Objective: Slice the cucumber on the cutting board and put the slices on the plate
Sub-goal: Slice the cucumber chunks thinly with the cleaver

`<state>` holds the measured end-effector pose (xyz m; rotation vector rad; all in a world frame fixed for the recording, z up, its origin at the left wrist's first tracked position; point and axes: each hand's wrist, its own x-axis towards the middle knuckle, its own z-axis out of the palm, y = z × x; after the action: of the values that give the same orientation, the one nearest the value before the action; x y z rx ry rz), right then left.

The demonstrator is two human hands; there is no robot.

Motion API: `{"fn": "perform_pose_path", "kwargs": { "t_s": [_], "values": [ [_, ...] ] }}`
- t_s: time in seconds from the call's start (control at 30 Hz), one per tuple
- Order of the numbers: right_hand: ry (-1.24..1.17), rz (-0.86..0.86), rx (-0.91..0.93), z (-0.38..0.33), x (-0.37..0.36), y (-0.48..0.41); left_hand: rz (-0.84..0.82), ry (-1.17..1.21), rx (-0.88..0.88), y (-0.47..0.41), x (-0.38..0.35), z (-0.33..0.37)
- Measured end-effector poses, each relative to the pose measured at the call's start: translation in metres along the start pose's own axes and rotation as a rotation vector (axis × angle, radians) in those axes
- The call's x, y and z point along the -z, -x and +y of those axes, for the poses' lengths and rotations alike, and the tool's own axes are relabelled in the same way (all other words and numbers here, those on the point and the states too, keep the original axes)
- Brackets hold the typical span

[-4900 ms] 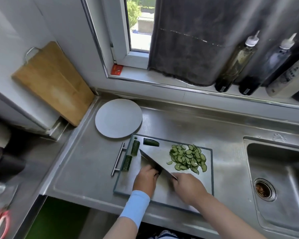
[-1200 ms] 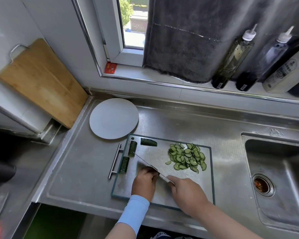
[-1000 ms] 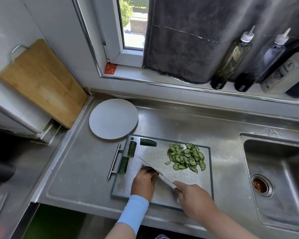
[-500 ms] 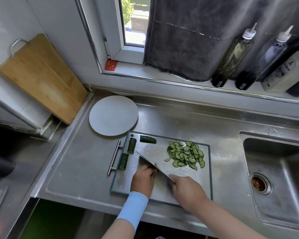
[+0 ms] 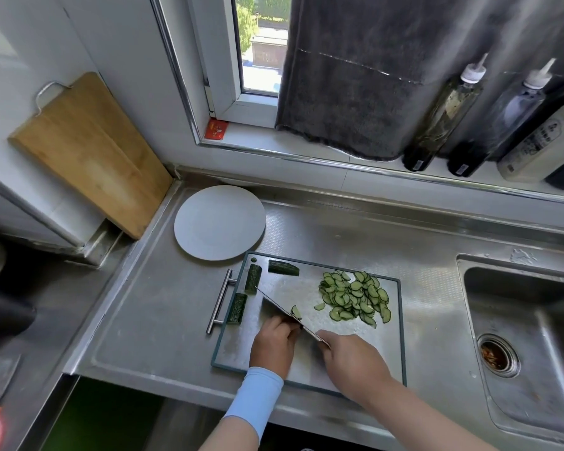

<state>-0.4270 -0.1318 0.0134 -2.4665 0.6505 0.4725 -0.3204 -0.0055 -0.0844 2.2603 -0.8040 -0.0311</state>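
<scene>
Both forearms are reaching in from the near edge over the steel cutting board with a dark green rim (image 5: pixel 403 336), which is lying on the stainless counter (image 5: pixel 150 320). Right hand (image 5: pixel 352 359) is wrapping tight round the handle of the broad steel knife (image 5: pixel 284 312). Blade is running diagonally up-left, one pale cucumber slice (image 5: pixel 296 311) clinging to its right face. Left hand (image 5: pixel 274 345), light blue sleeve (image 5: pixel 254 395) on the wrist, is sitting knuckles-up, fingers curled against the blade's left face. Whatever it's pinning is hidden, can't tell. Pile of thin half-moon cucumber slices (image 5: pixel 355 299) is lying on the board's right half. Three dark green cucumber chunks (image 5: pixel 253 278) are lying along its far-left side, the knife tip just beside one. Round grey plate (image 5: pixel 220 222) is sitting just beyond the board's far-left corner. Steel sink (image 5: pixel 528 336) is lying to the right, and a wooden chopping board (image 5: pixel 88 151) is leaning on the left wall.
</scene>
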Motion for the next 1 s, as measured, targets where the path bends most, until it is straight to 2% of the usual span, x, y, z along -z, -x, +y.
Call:
{"fn": "perform_pose_path", "kwargs": {
  "t_s": [0.4,0.7,1.0],
  "values": [
    [0.001,0.013,-0.013,0.020,0.004,0.027,0.001,-0.002,-0.020,-0.001,0.000,0.000],
    [-0.029,-0.067,-0.053,0.009,0.004,0.004,-0.010,0.018,0.007,0.000,-0.002,-0.003],
    [-0.008,-0.029,-0.021,0.003,-0.003,-0.003,-0.030,0.019,0.024,0.001,-0.001,-0.007]
  ]
}}
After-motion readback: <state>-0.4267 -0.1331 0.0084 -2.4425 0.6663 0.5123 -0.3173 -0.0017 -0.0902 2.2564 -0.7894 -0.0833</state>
